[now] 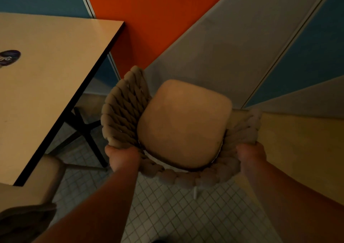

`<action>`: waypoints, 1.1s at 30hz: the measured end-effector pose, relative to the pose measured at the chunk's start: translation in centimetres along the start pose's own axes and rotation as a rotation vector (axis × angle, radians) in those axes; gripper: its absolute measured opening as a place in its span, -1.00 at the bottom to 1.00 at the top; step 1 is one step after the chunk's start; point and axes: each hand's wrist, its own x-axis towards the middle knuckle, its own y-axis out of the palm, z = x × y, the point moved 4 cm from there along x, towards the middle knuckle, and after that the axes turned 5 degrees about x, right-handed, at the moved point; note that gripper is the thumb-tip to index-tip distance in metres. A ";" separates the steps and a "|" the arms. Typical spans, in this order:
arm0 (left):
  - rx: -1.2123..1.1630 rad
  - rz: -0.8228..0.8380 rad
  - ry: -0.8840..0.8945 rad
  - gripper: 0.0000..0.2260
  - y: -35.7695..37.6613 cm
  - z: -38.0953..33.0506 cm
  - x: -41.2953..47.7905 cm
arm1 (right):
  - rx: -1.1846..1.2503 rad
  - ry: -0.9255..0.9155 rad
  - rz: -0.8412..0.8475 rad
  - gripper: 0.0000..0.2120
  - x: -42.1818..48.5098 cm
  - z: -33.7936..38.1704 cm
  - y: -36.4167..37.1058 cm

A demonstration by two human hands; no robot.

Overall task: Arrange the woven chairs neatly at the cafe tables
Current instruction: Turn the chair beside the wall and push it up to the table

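Woven chair [121,112]: in the middle of the head view, seen from above and behind. It is right of the bench corner and close in front of the wall. Whether its feet touch the floor cannot be told.
Cushion [184,123]: tan, with rounded corners, filling the seat inside the thick rope weave.
Left hand [122,157]: grips the rear rim at its left bend, fingers curled over the weave and mostly hidden.
Right hand [251,157]: grips the same rim at its right bend, fingers wrapped over the edge in the same way.
Bench [55,66]: pale top with a dark edge band. Its near right edge runs diagonally, a narrow gap apart from the chair's left side.
Sticker [9,56]: dark oval on the top at the left frame edge.
Black base [83,129]: crossed legs under the top, beside the chair's left flank.
Second chair [37,183]: tan seat, partly under the bench's near corner.
Floor [167,215]: small square tiles, open behind the chair between the forearms.
Wall [158,19]: orange, grey and blue panels.
Yellow ledge [297,149]: just beside the chair's right side.
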 end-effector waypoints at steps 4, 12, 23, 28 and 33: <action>-0.106 -0.033 -0.061 -0.46 1.5 1.6 -2.7 | -0.222 -0.144 0.015 -0.62 2.5 3.6 -0.3; -0.163 -0.096 -0.114 -0.35 3.0 2.6 -4.9 | -0.398 -0.194 0.050 -0.57 5.4 5.9 0.3; -0.134 -0.099 -0.088 -0.26 2.7 2.3 -5.0 | -0.184 -0.208 -0.001 -0.22 2.3 3.2 -0.7; 0.148 -0.049 -0.100 -0.11 1.4 1.5 -4.8 | -0.525 -0.592 0.142 0.12 -7.0 -0.6 0.5; 0.634 0.006 0.725 0.14 -2.6 -0.1 -2.3 | -1.294 -0.959 0.461 0.08 -10.5 -2.3 2.2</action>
